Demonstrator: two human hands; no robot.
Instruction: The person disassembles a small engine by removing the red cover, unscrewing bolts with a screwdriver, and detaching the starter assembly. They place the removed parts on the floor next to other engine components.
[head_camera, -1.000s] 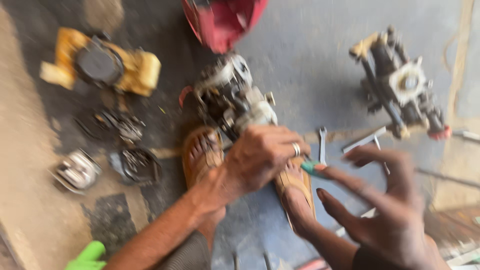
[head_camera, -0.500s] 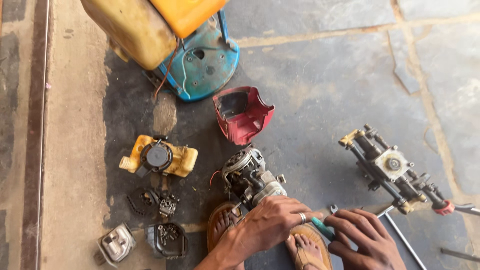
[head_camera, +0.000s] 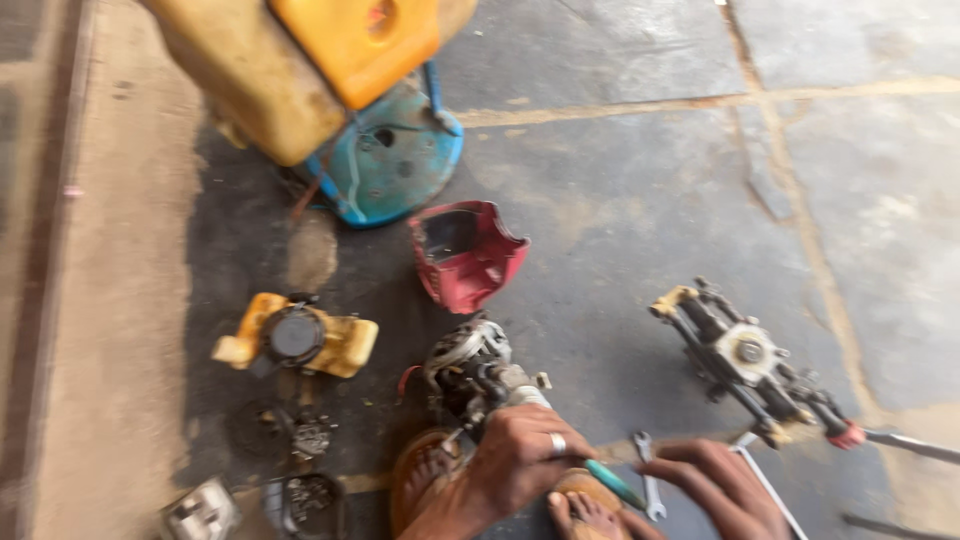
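Observation:
A small grey engine (head_camera: 468, 372) stands on the dark stone floor, held between my two sandalled feet (head_camera: 425, 478). My left hand (head_camera: 520, 455), with a ring on one finger, is closed over the engine's near end. A green-handled tool (head_camera: 612, 483) sticks out from under its fingers. My right hand (head_camera: 722, 490) is at the bottom edge just right of the tool, fingers loosely bent and apart, holding nothing I can see. A small spanner (head_camera: 648, 478) lies on the floor between the two hands.
A red cover (head_camera: 465, 255) lies behind the engine. A yellow housing (head_camera: 295, 338) and small dark parts (head_camera: 300, 435) are to the left. A blue shell (head_camera: 390, 160) and a yellow tank (head_camera: 300, 70) sit further back. A metal assembly with a rod (head_camera: 745, 360) lies at right.
The view has tilted up and away, so the tank and blue shell have come into sight. My right hand has dropped lower and its spread fingers have drawn in. My left hand stays on the engine.

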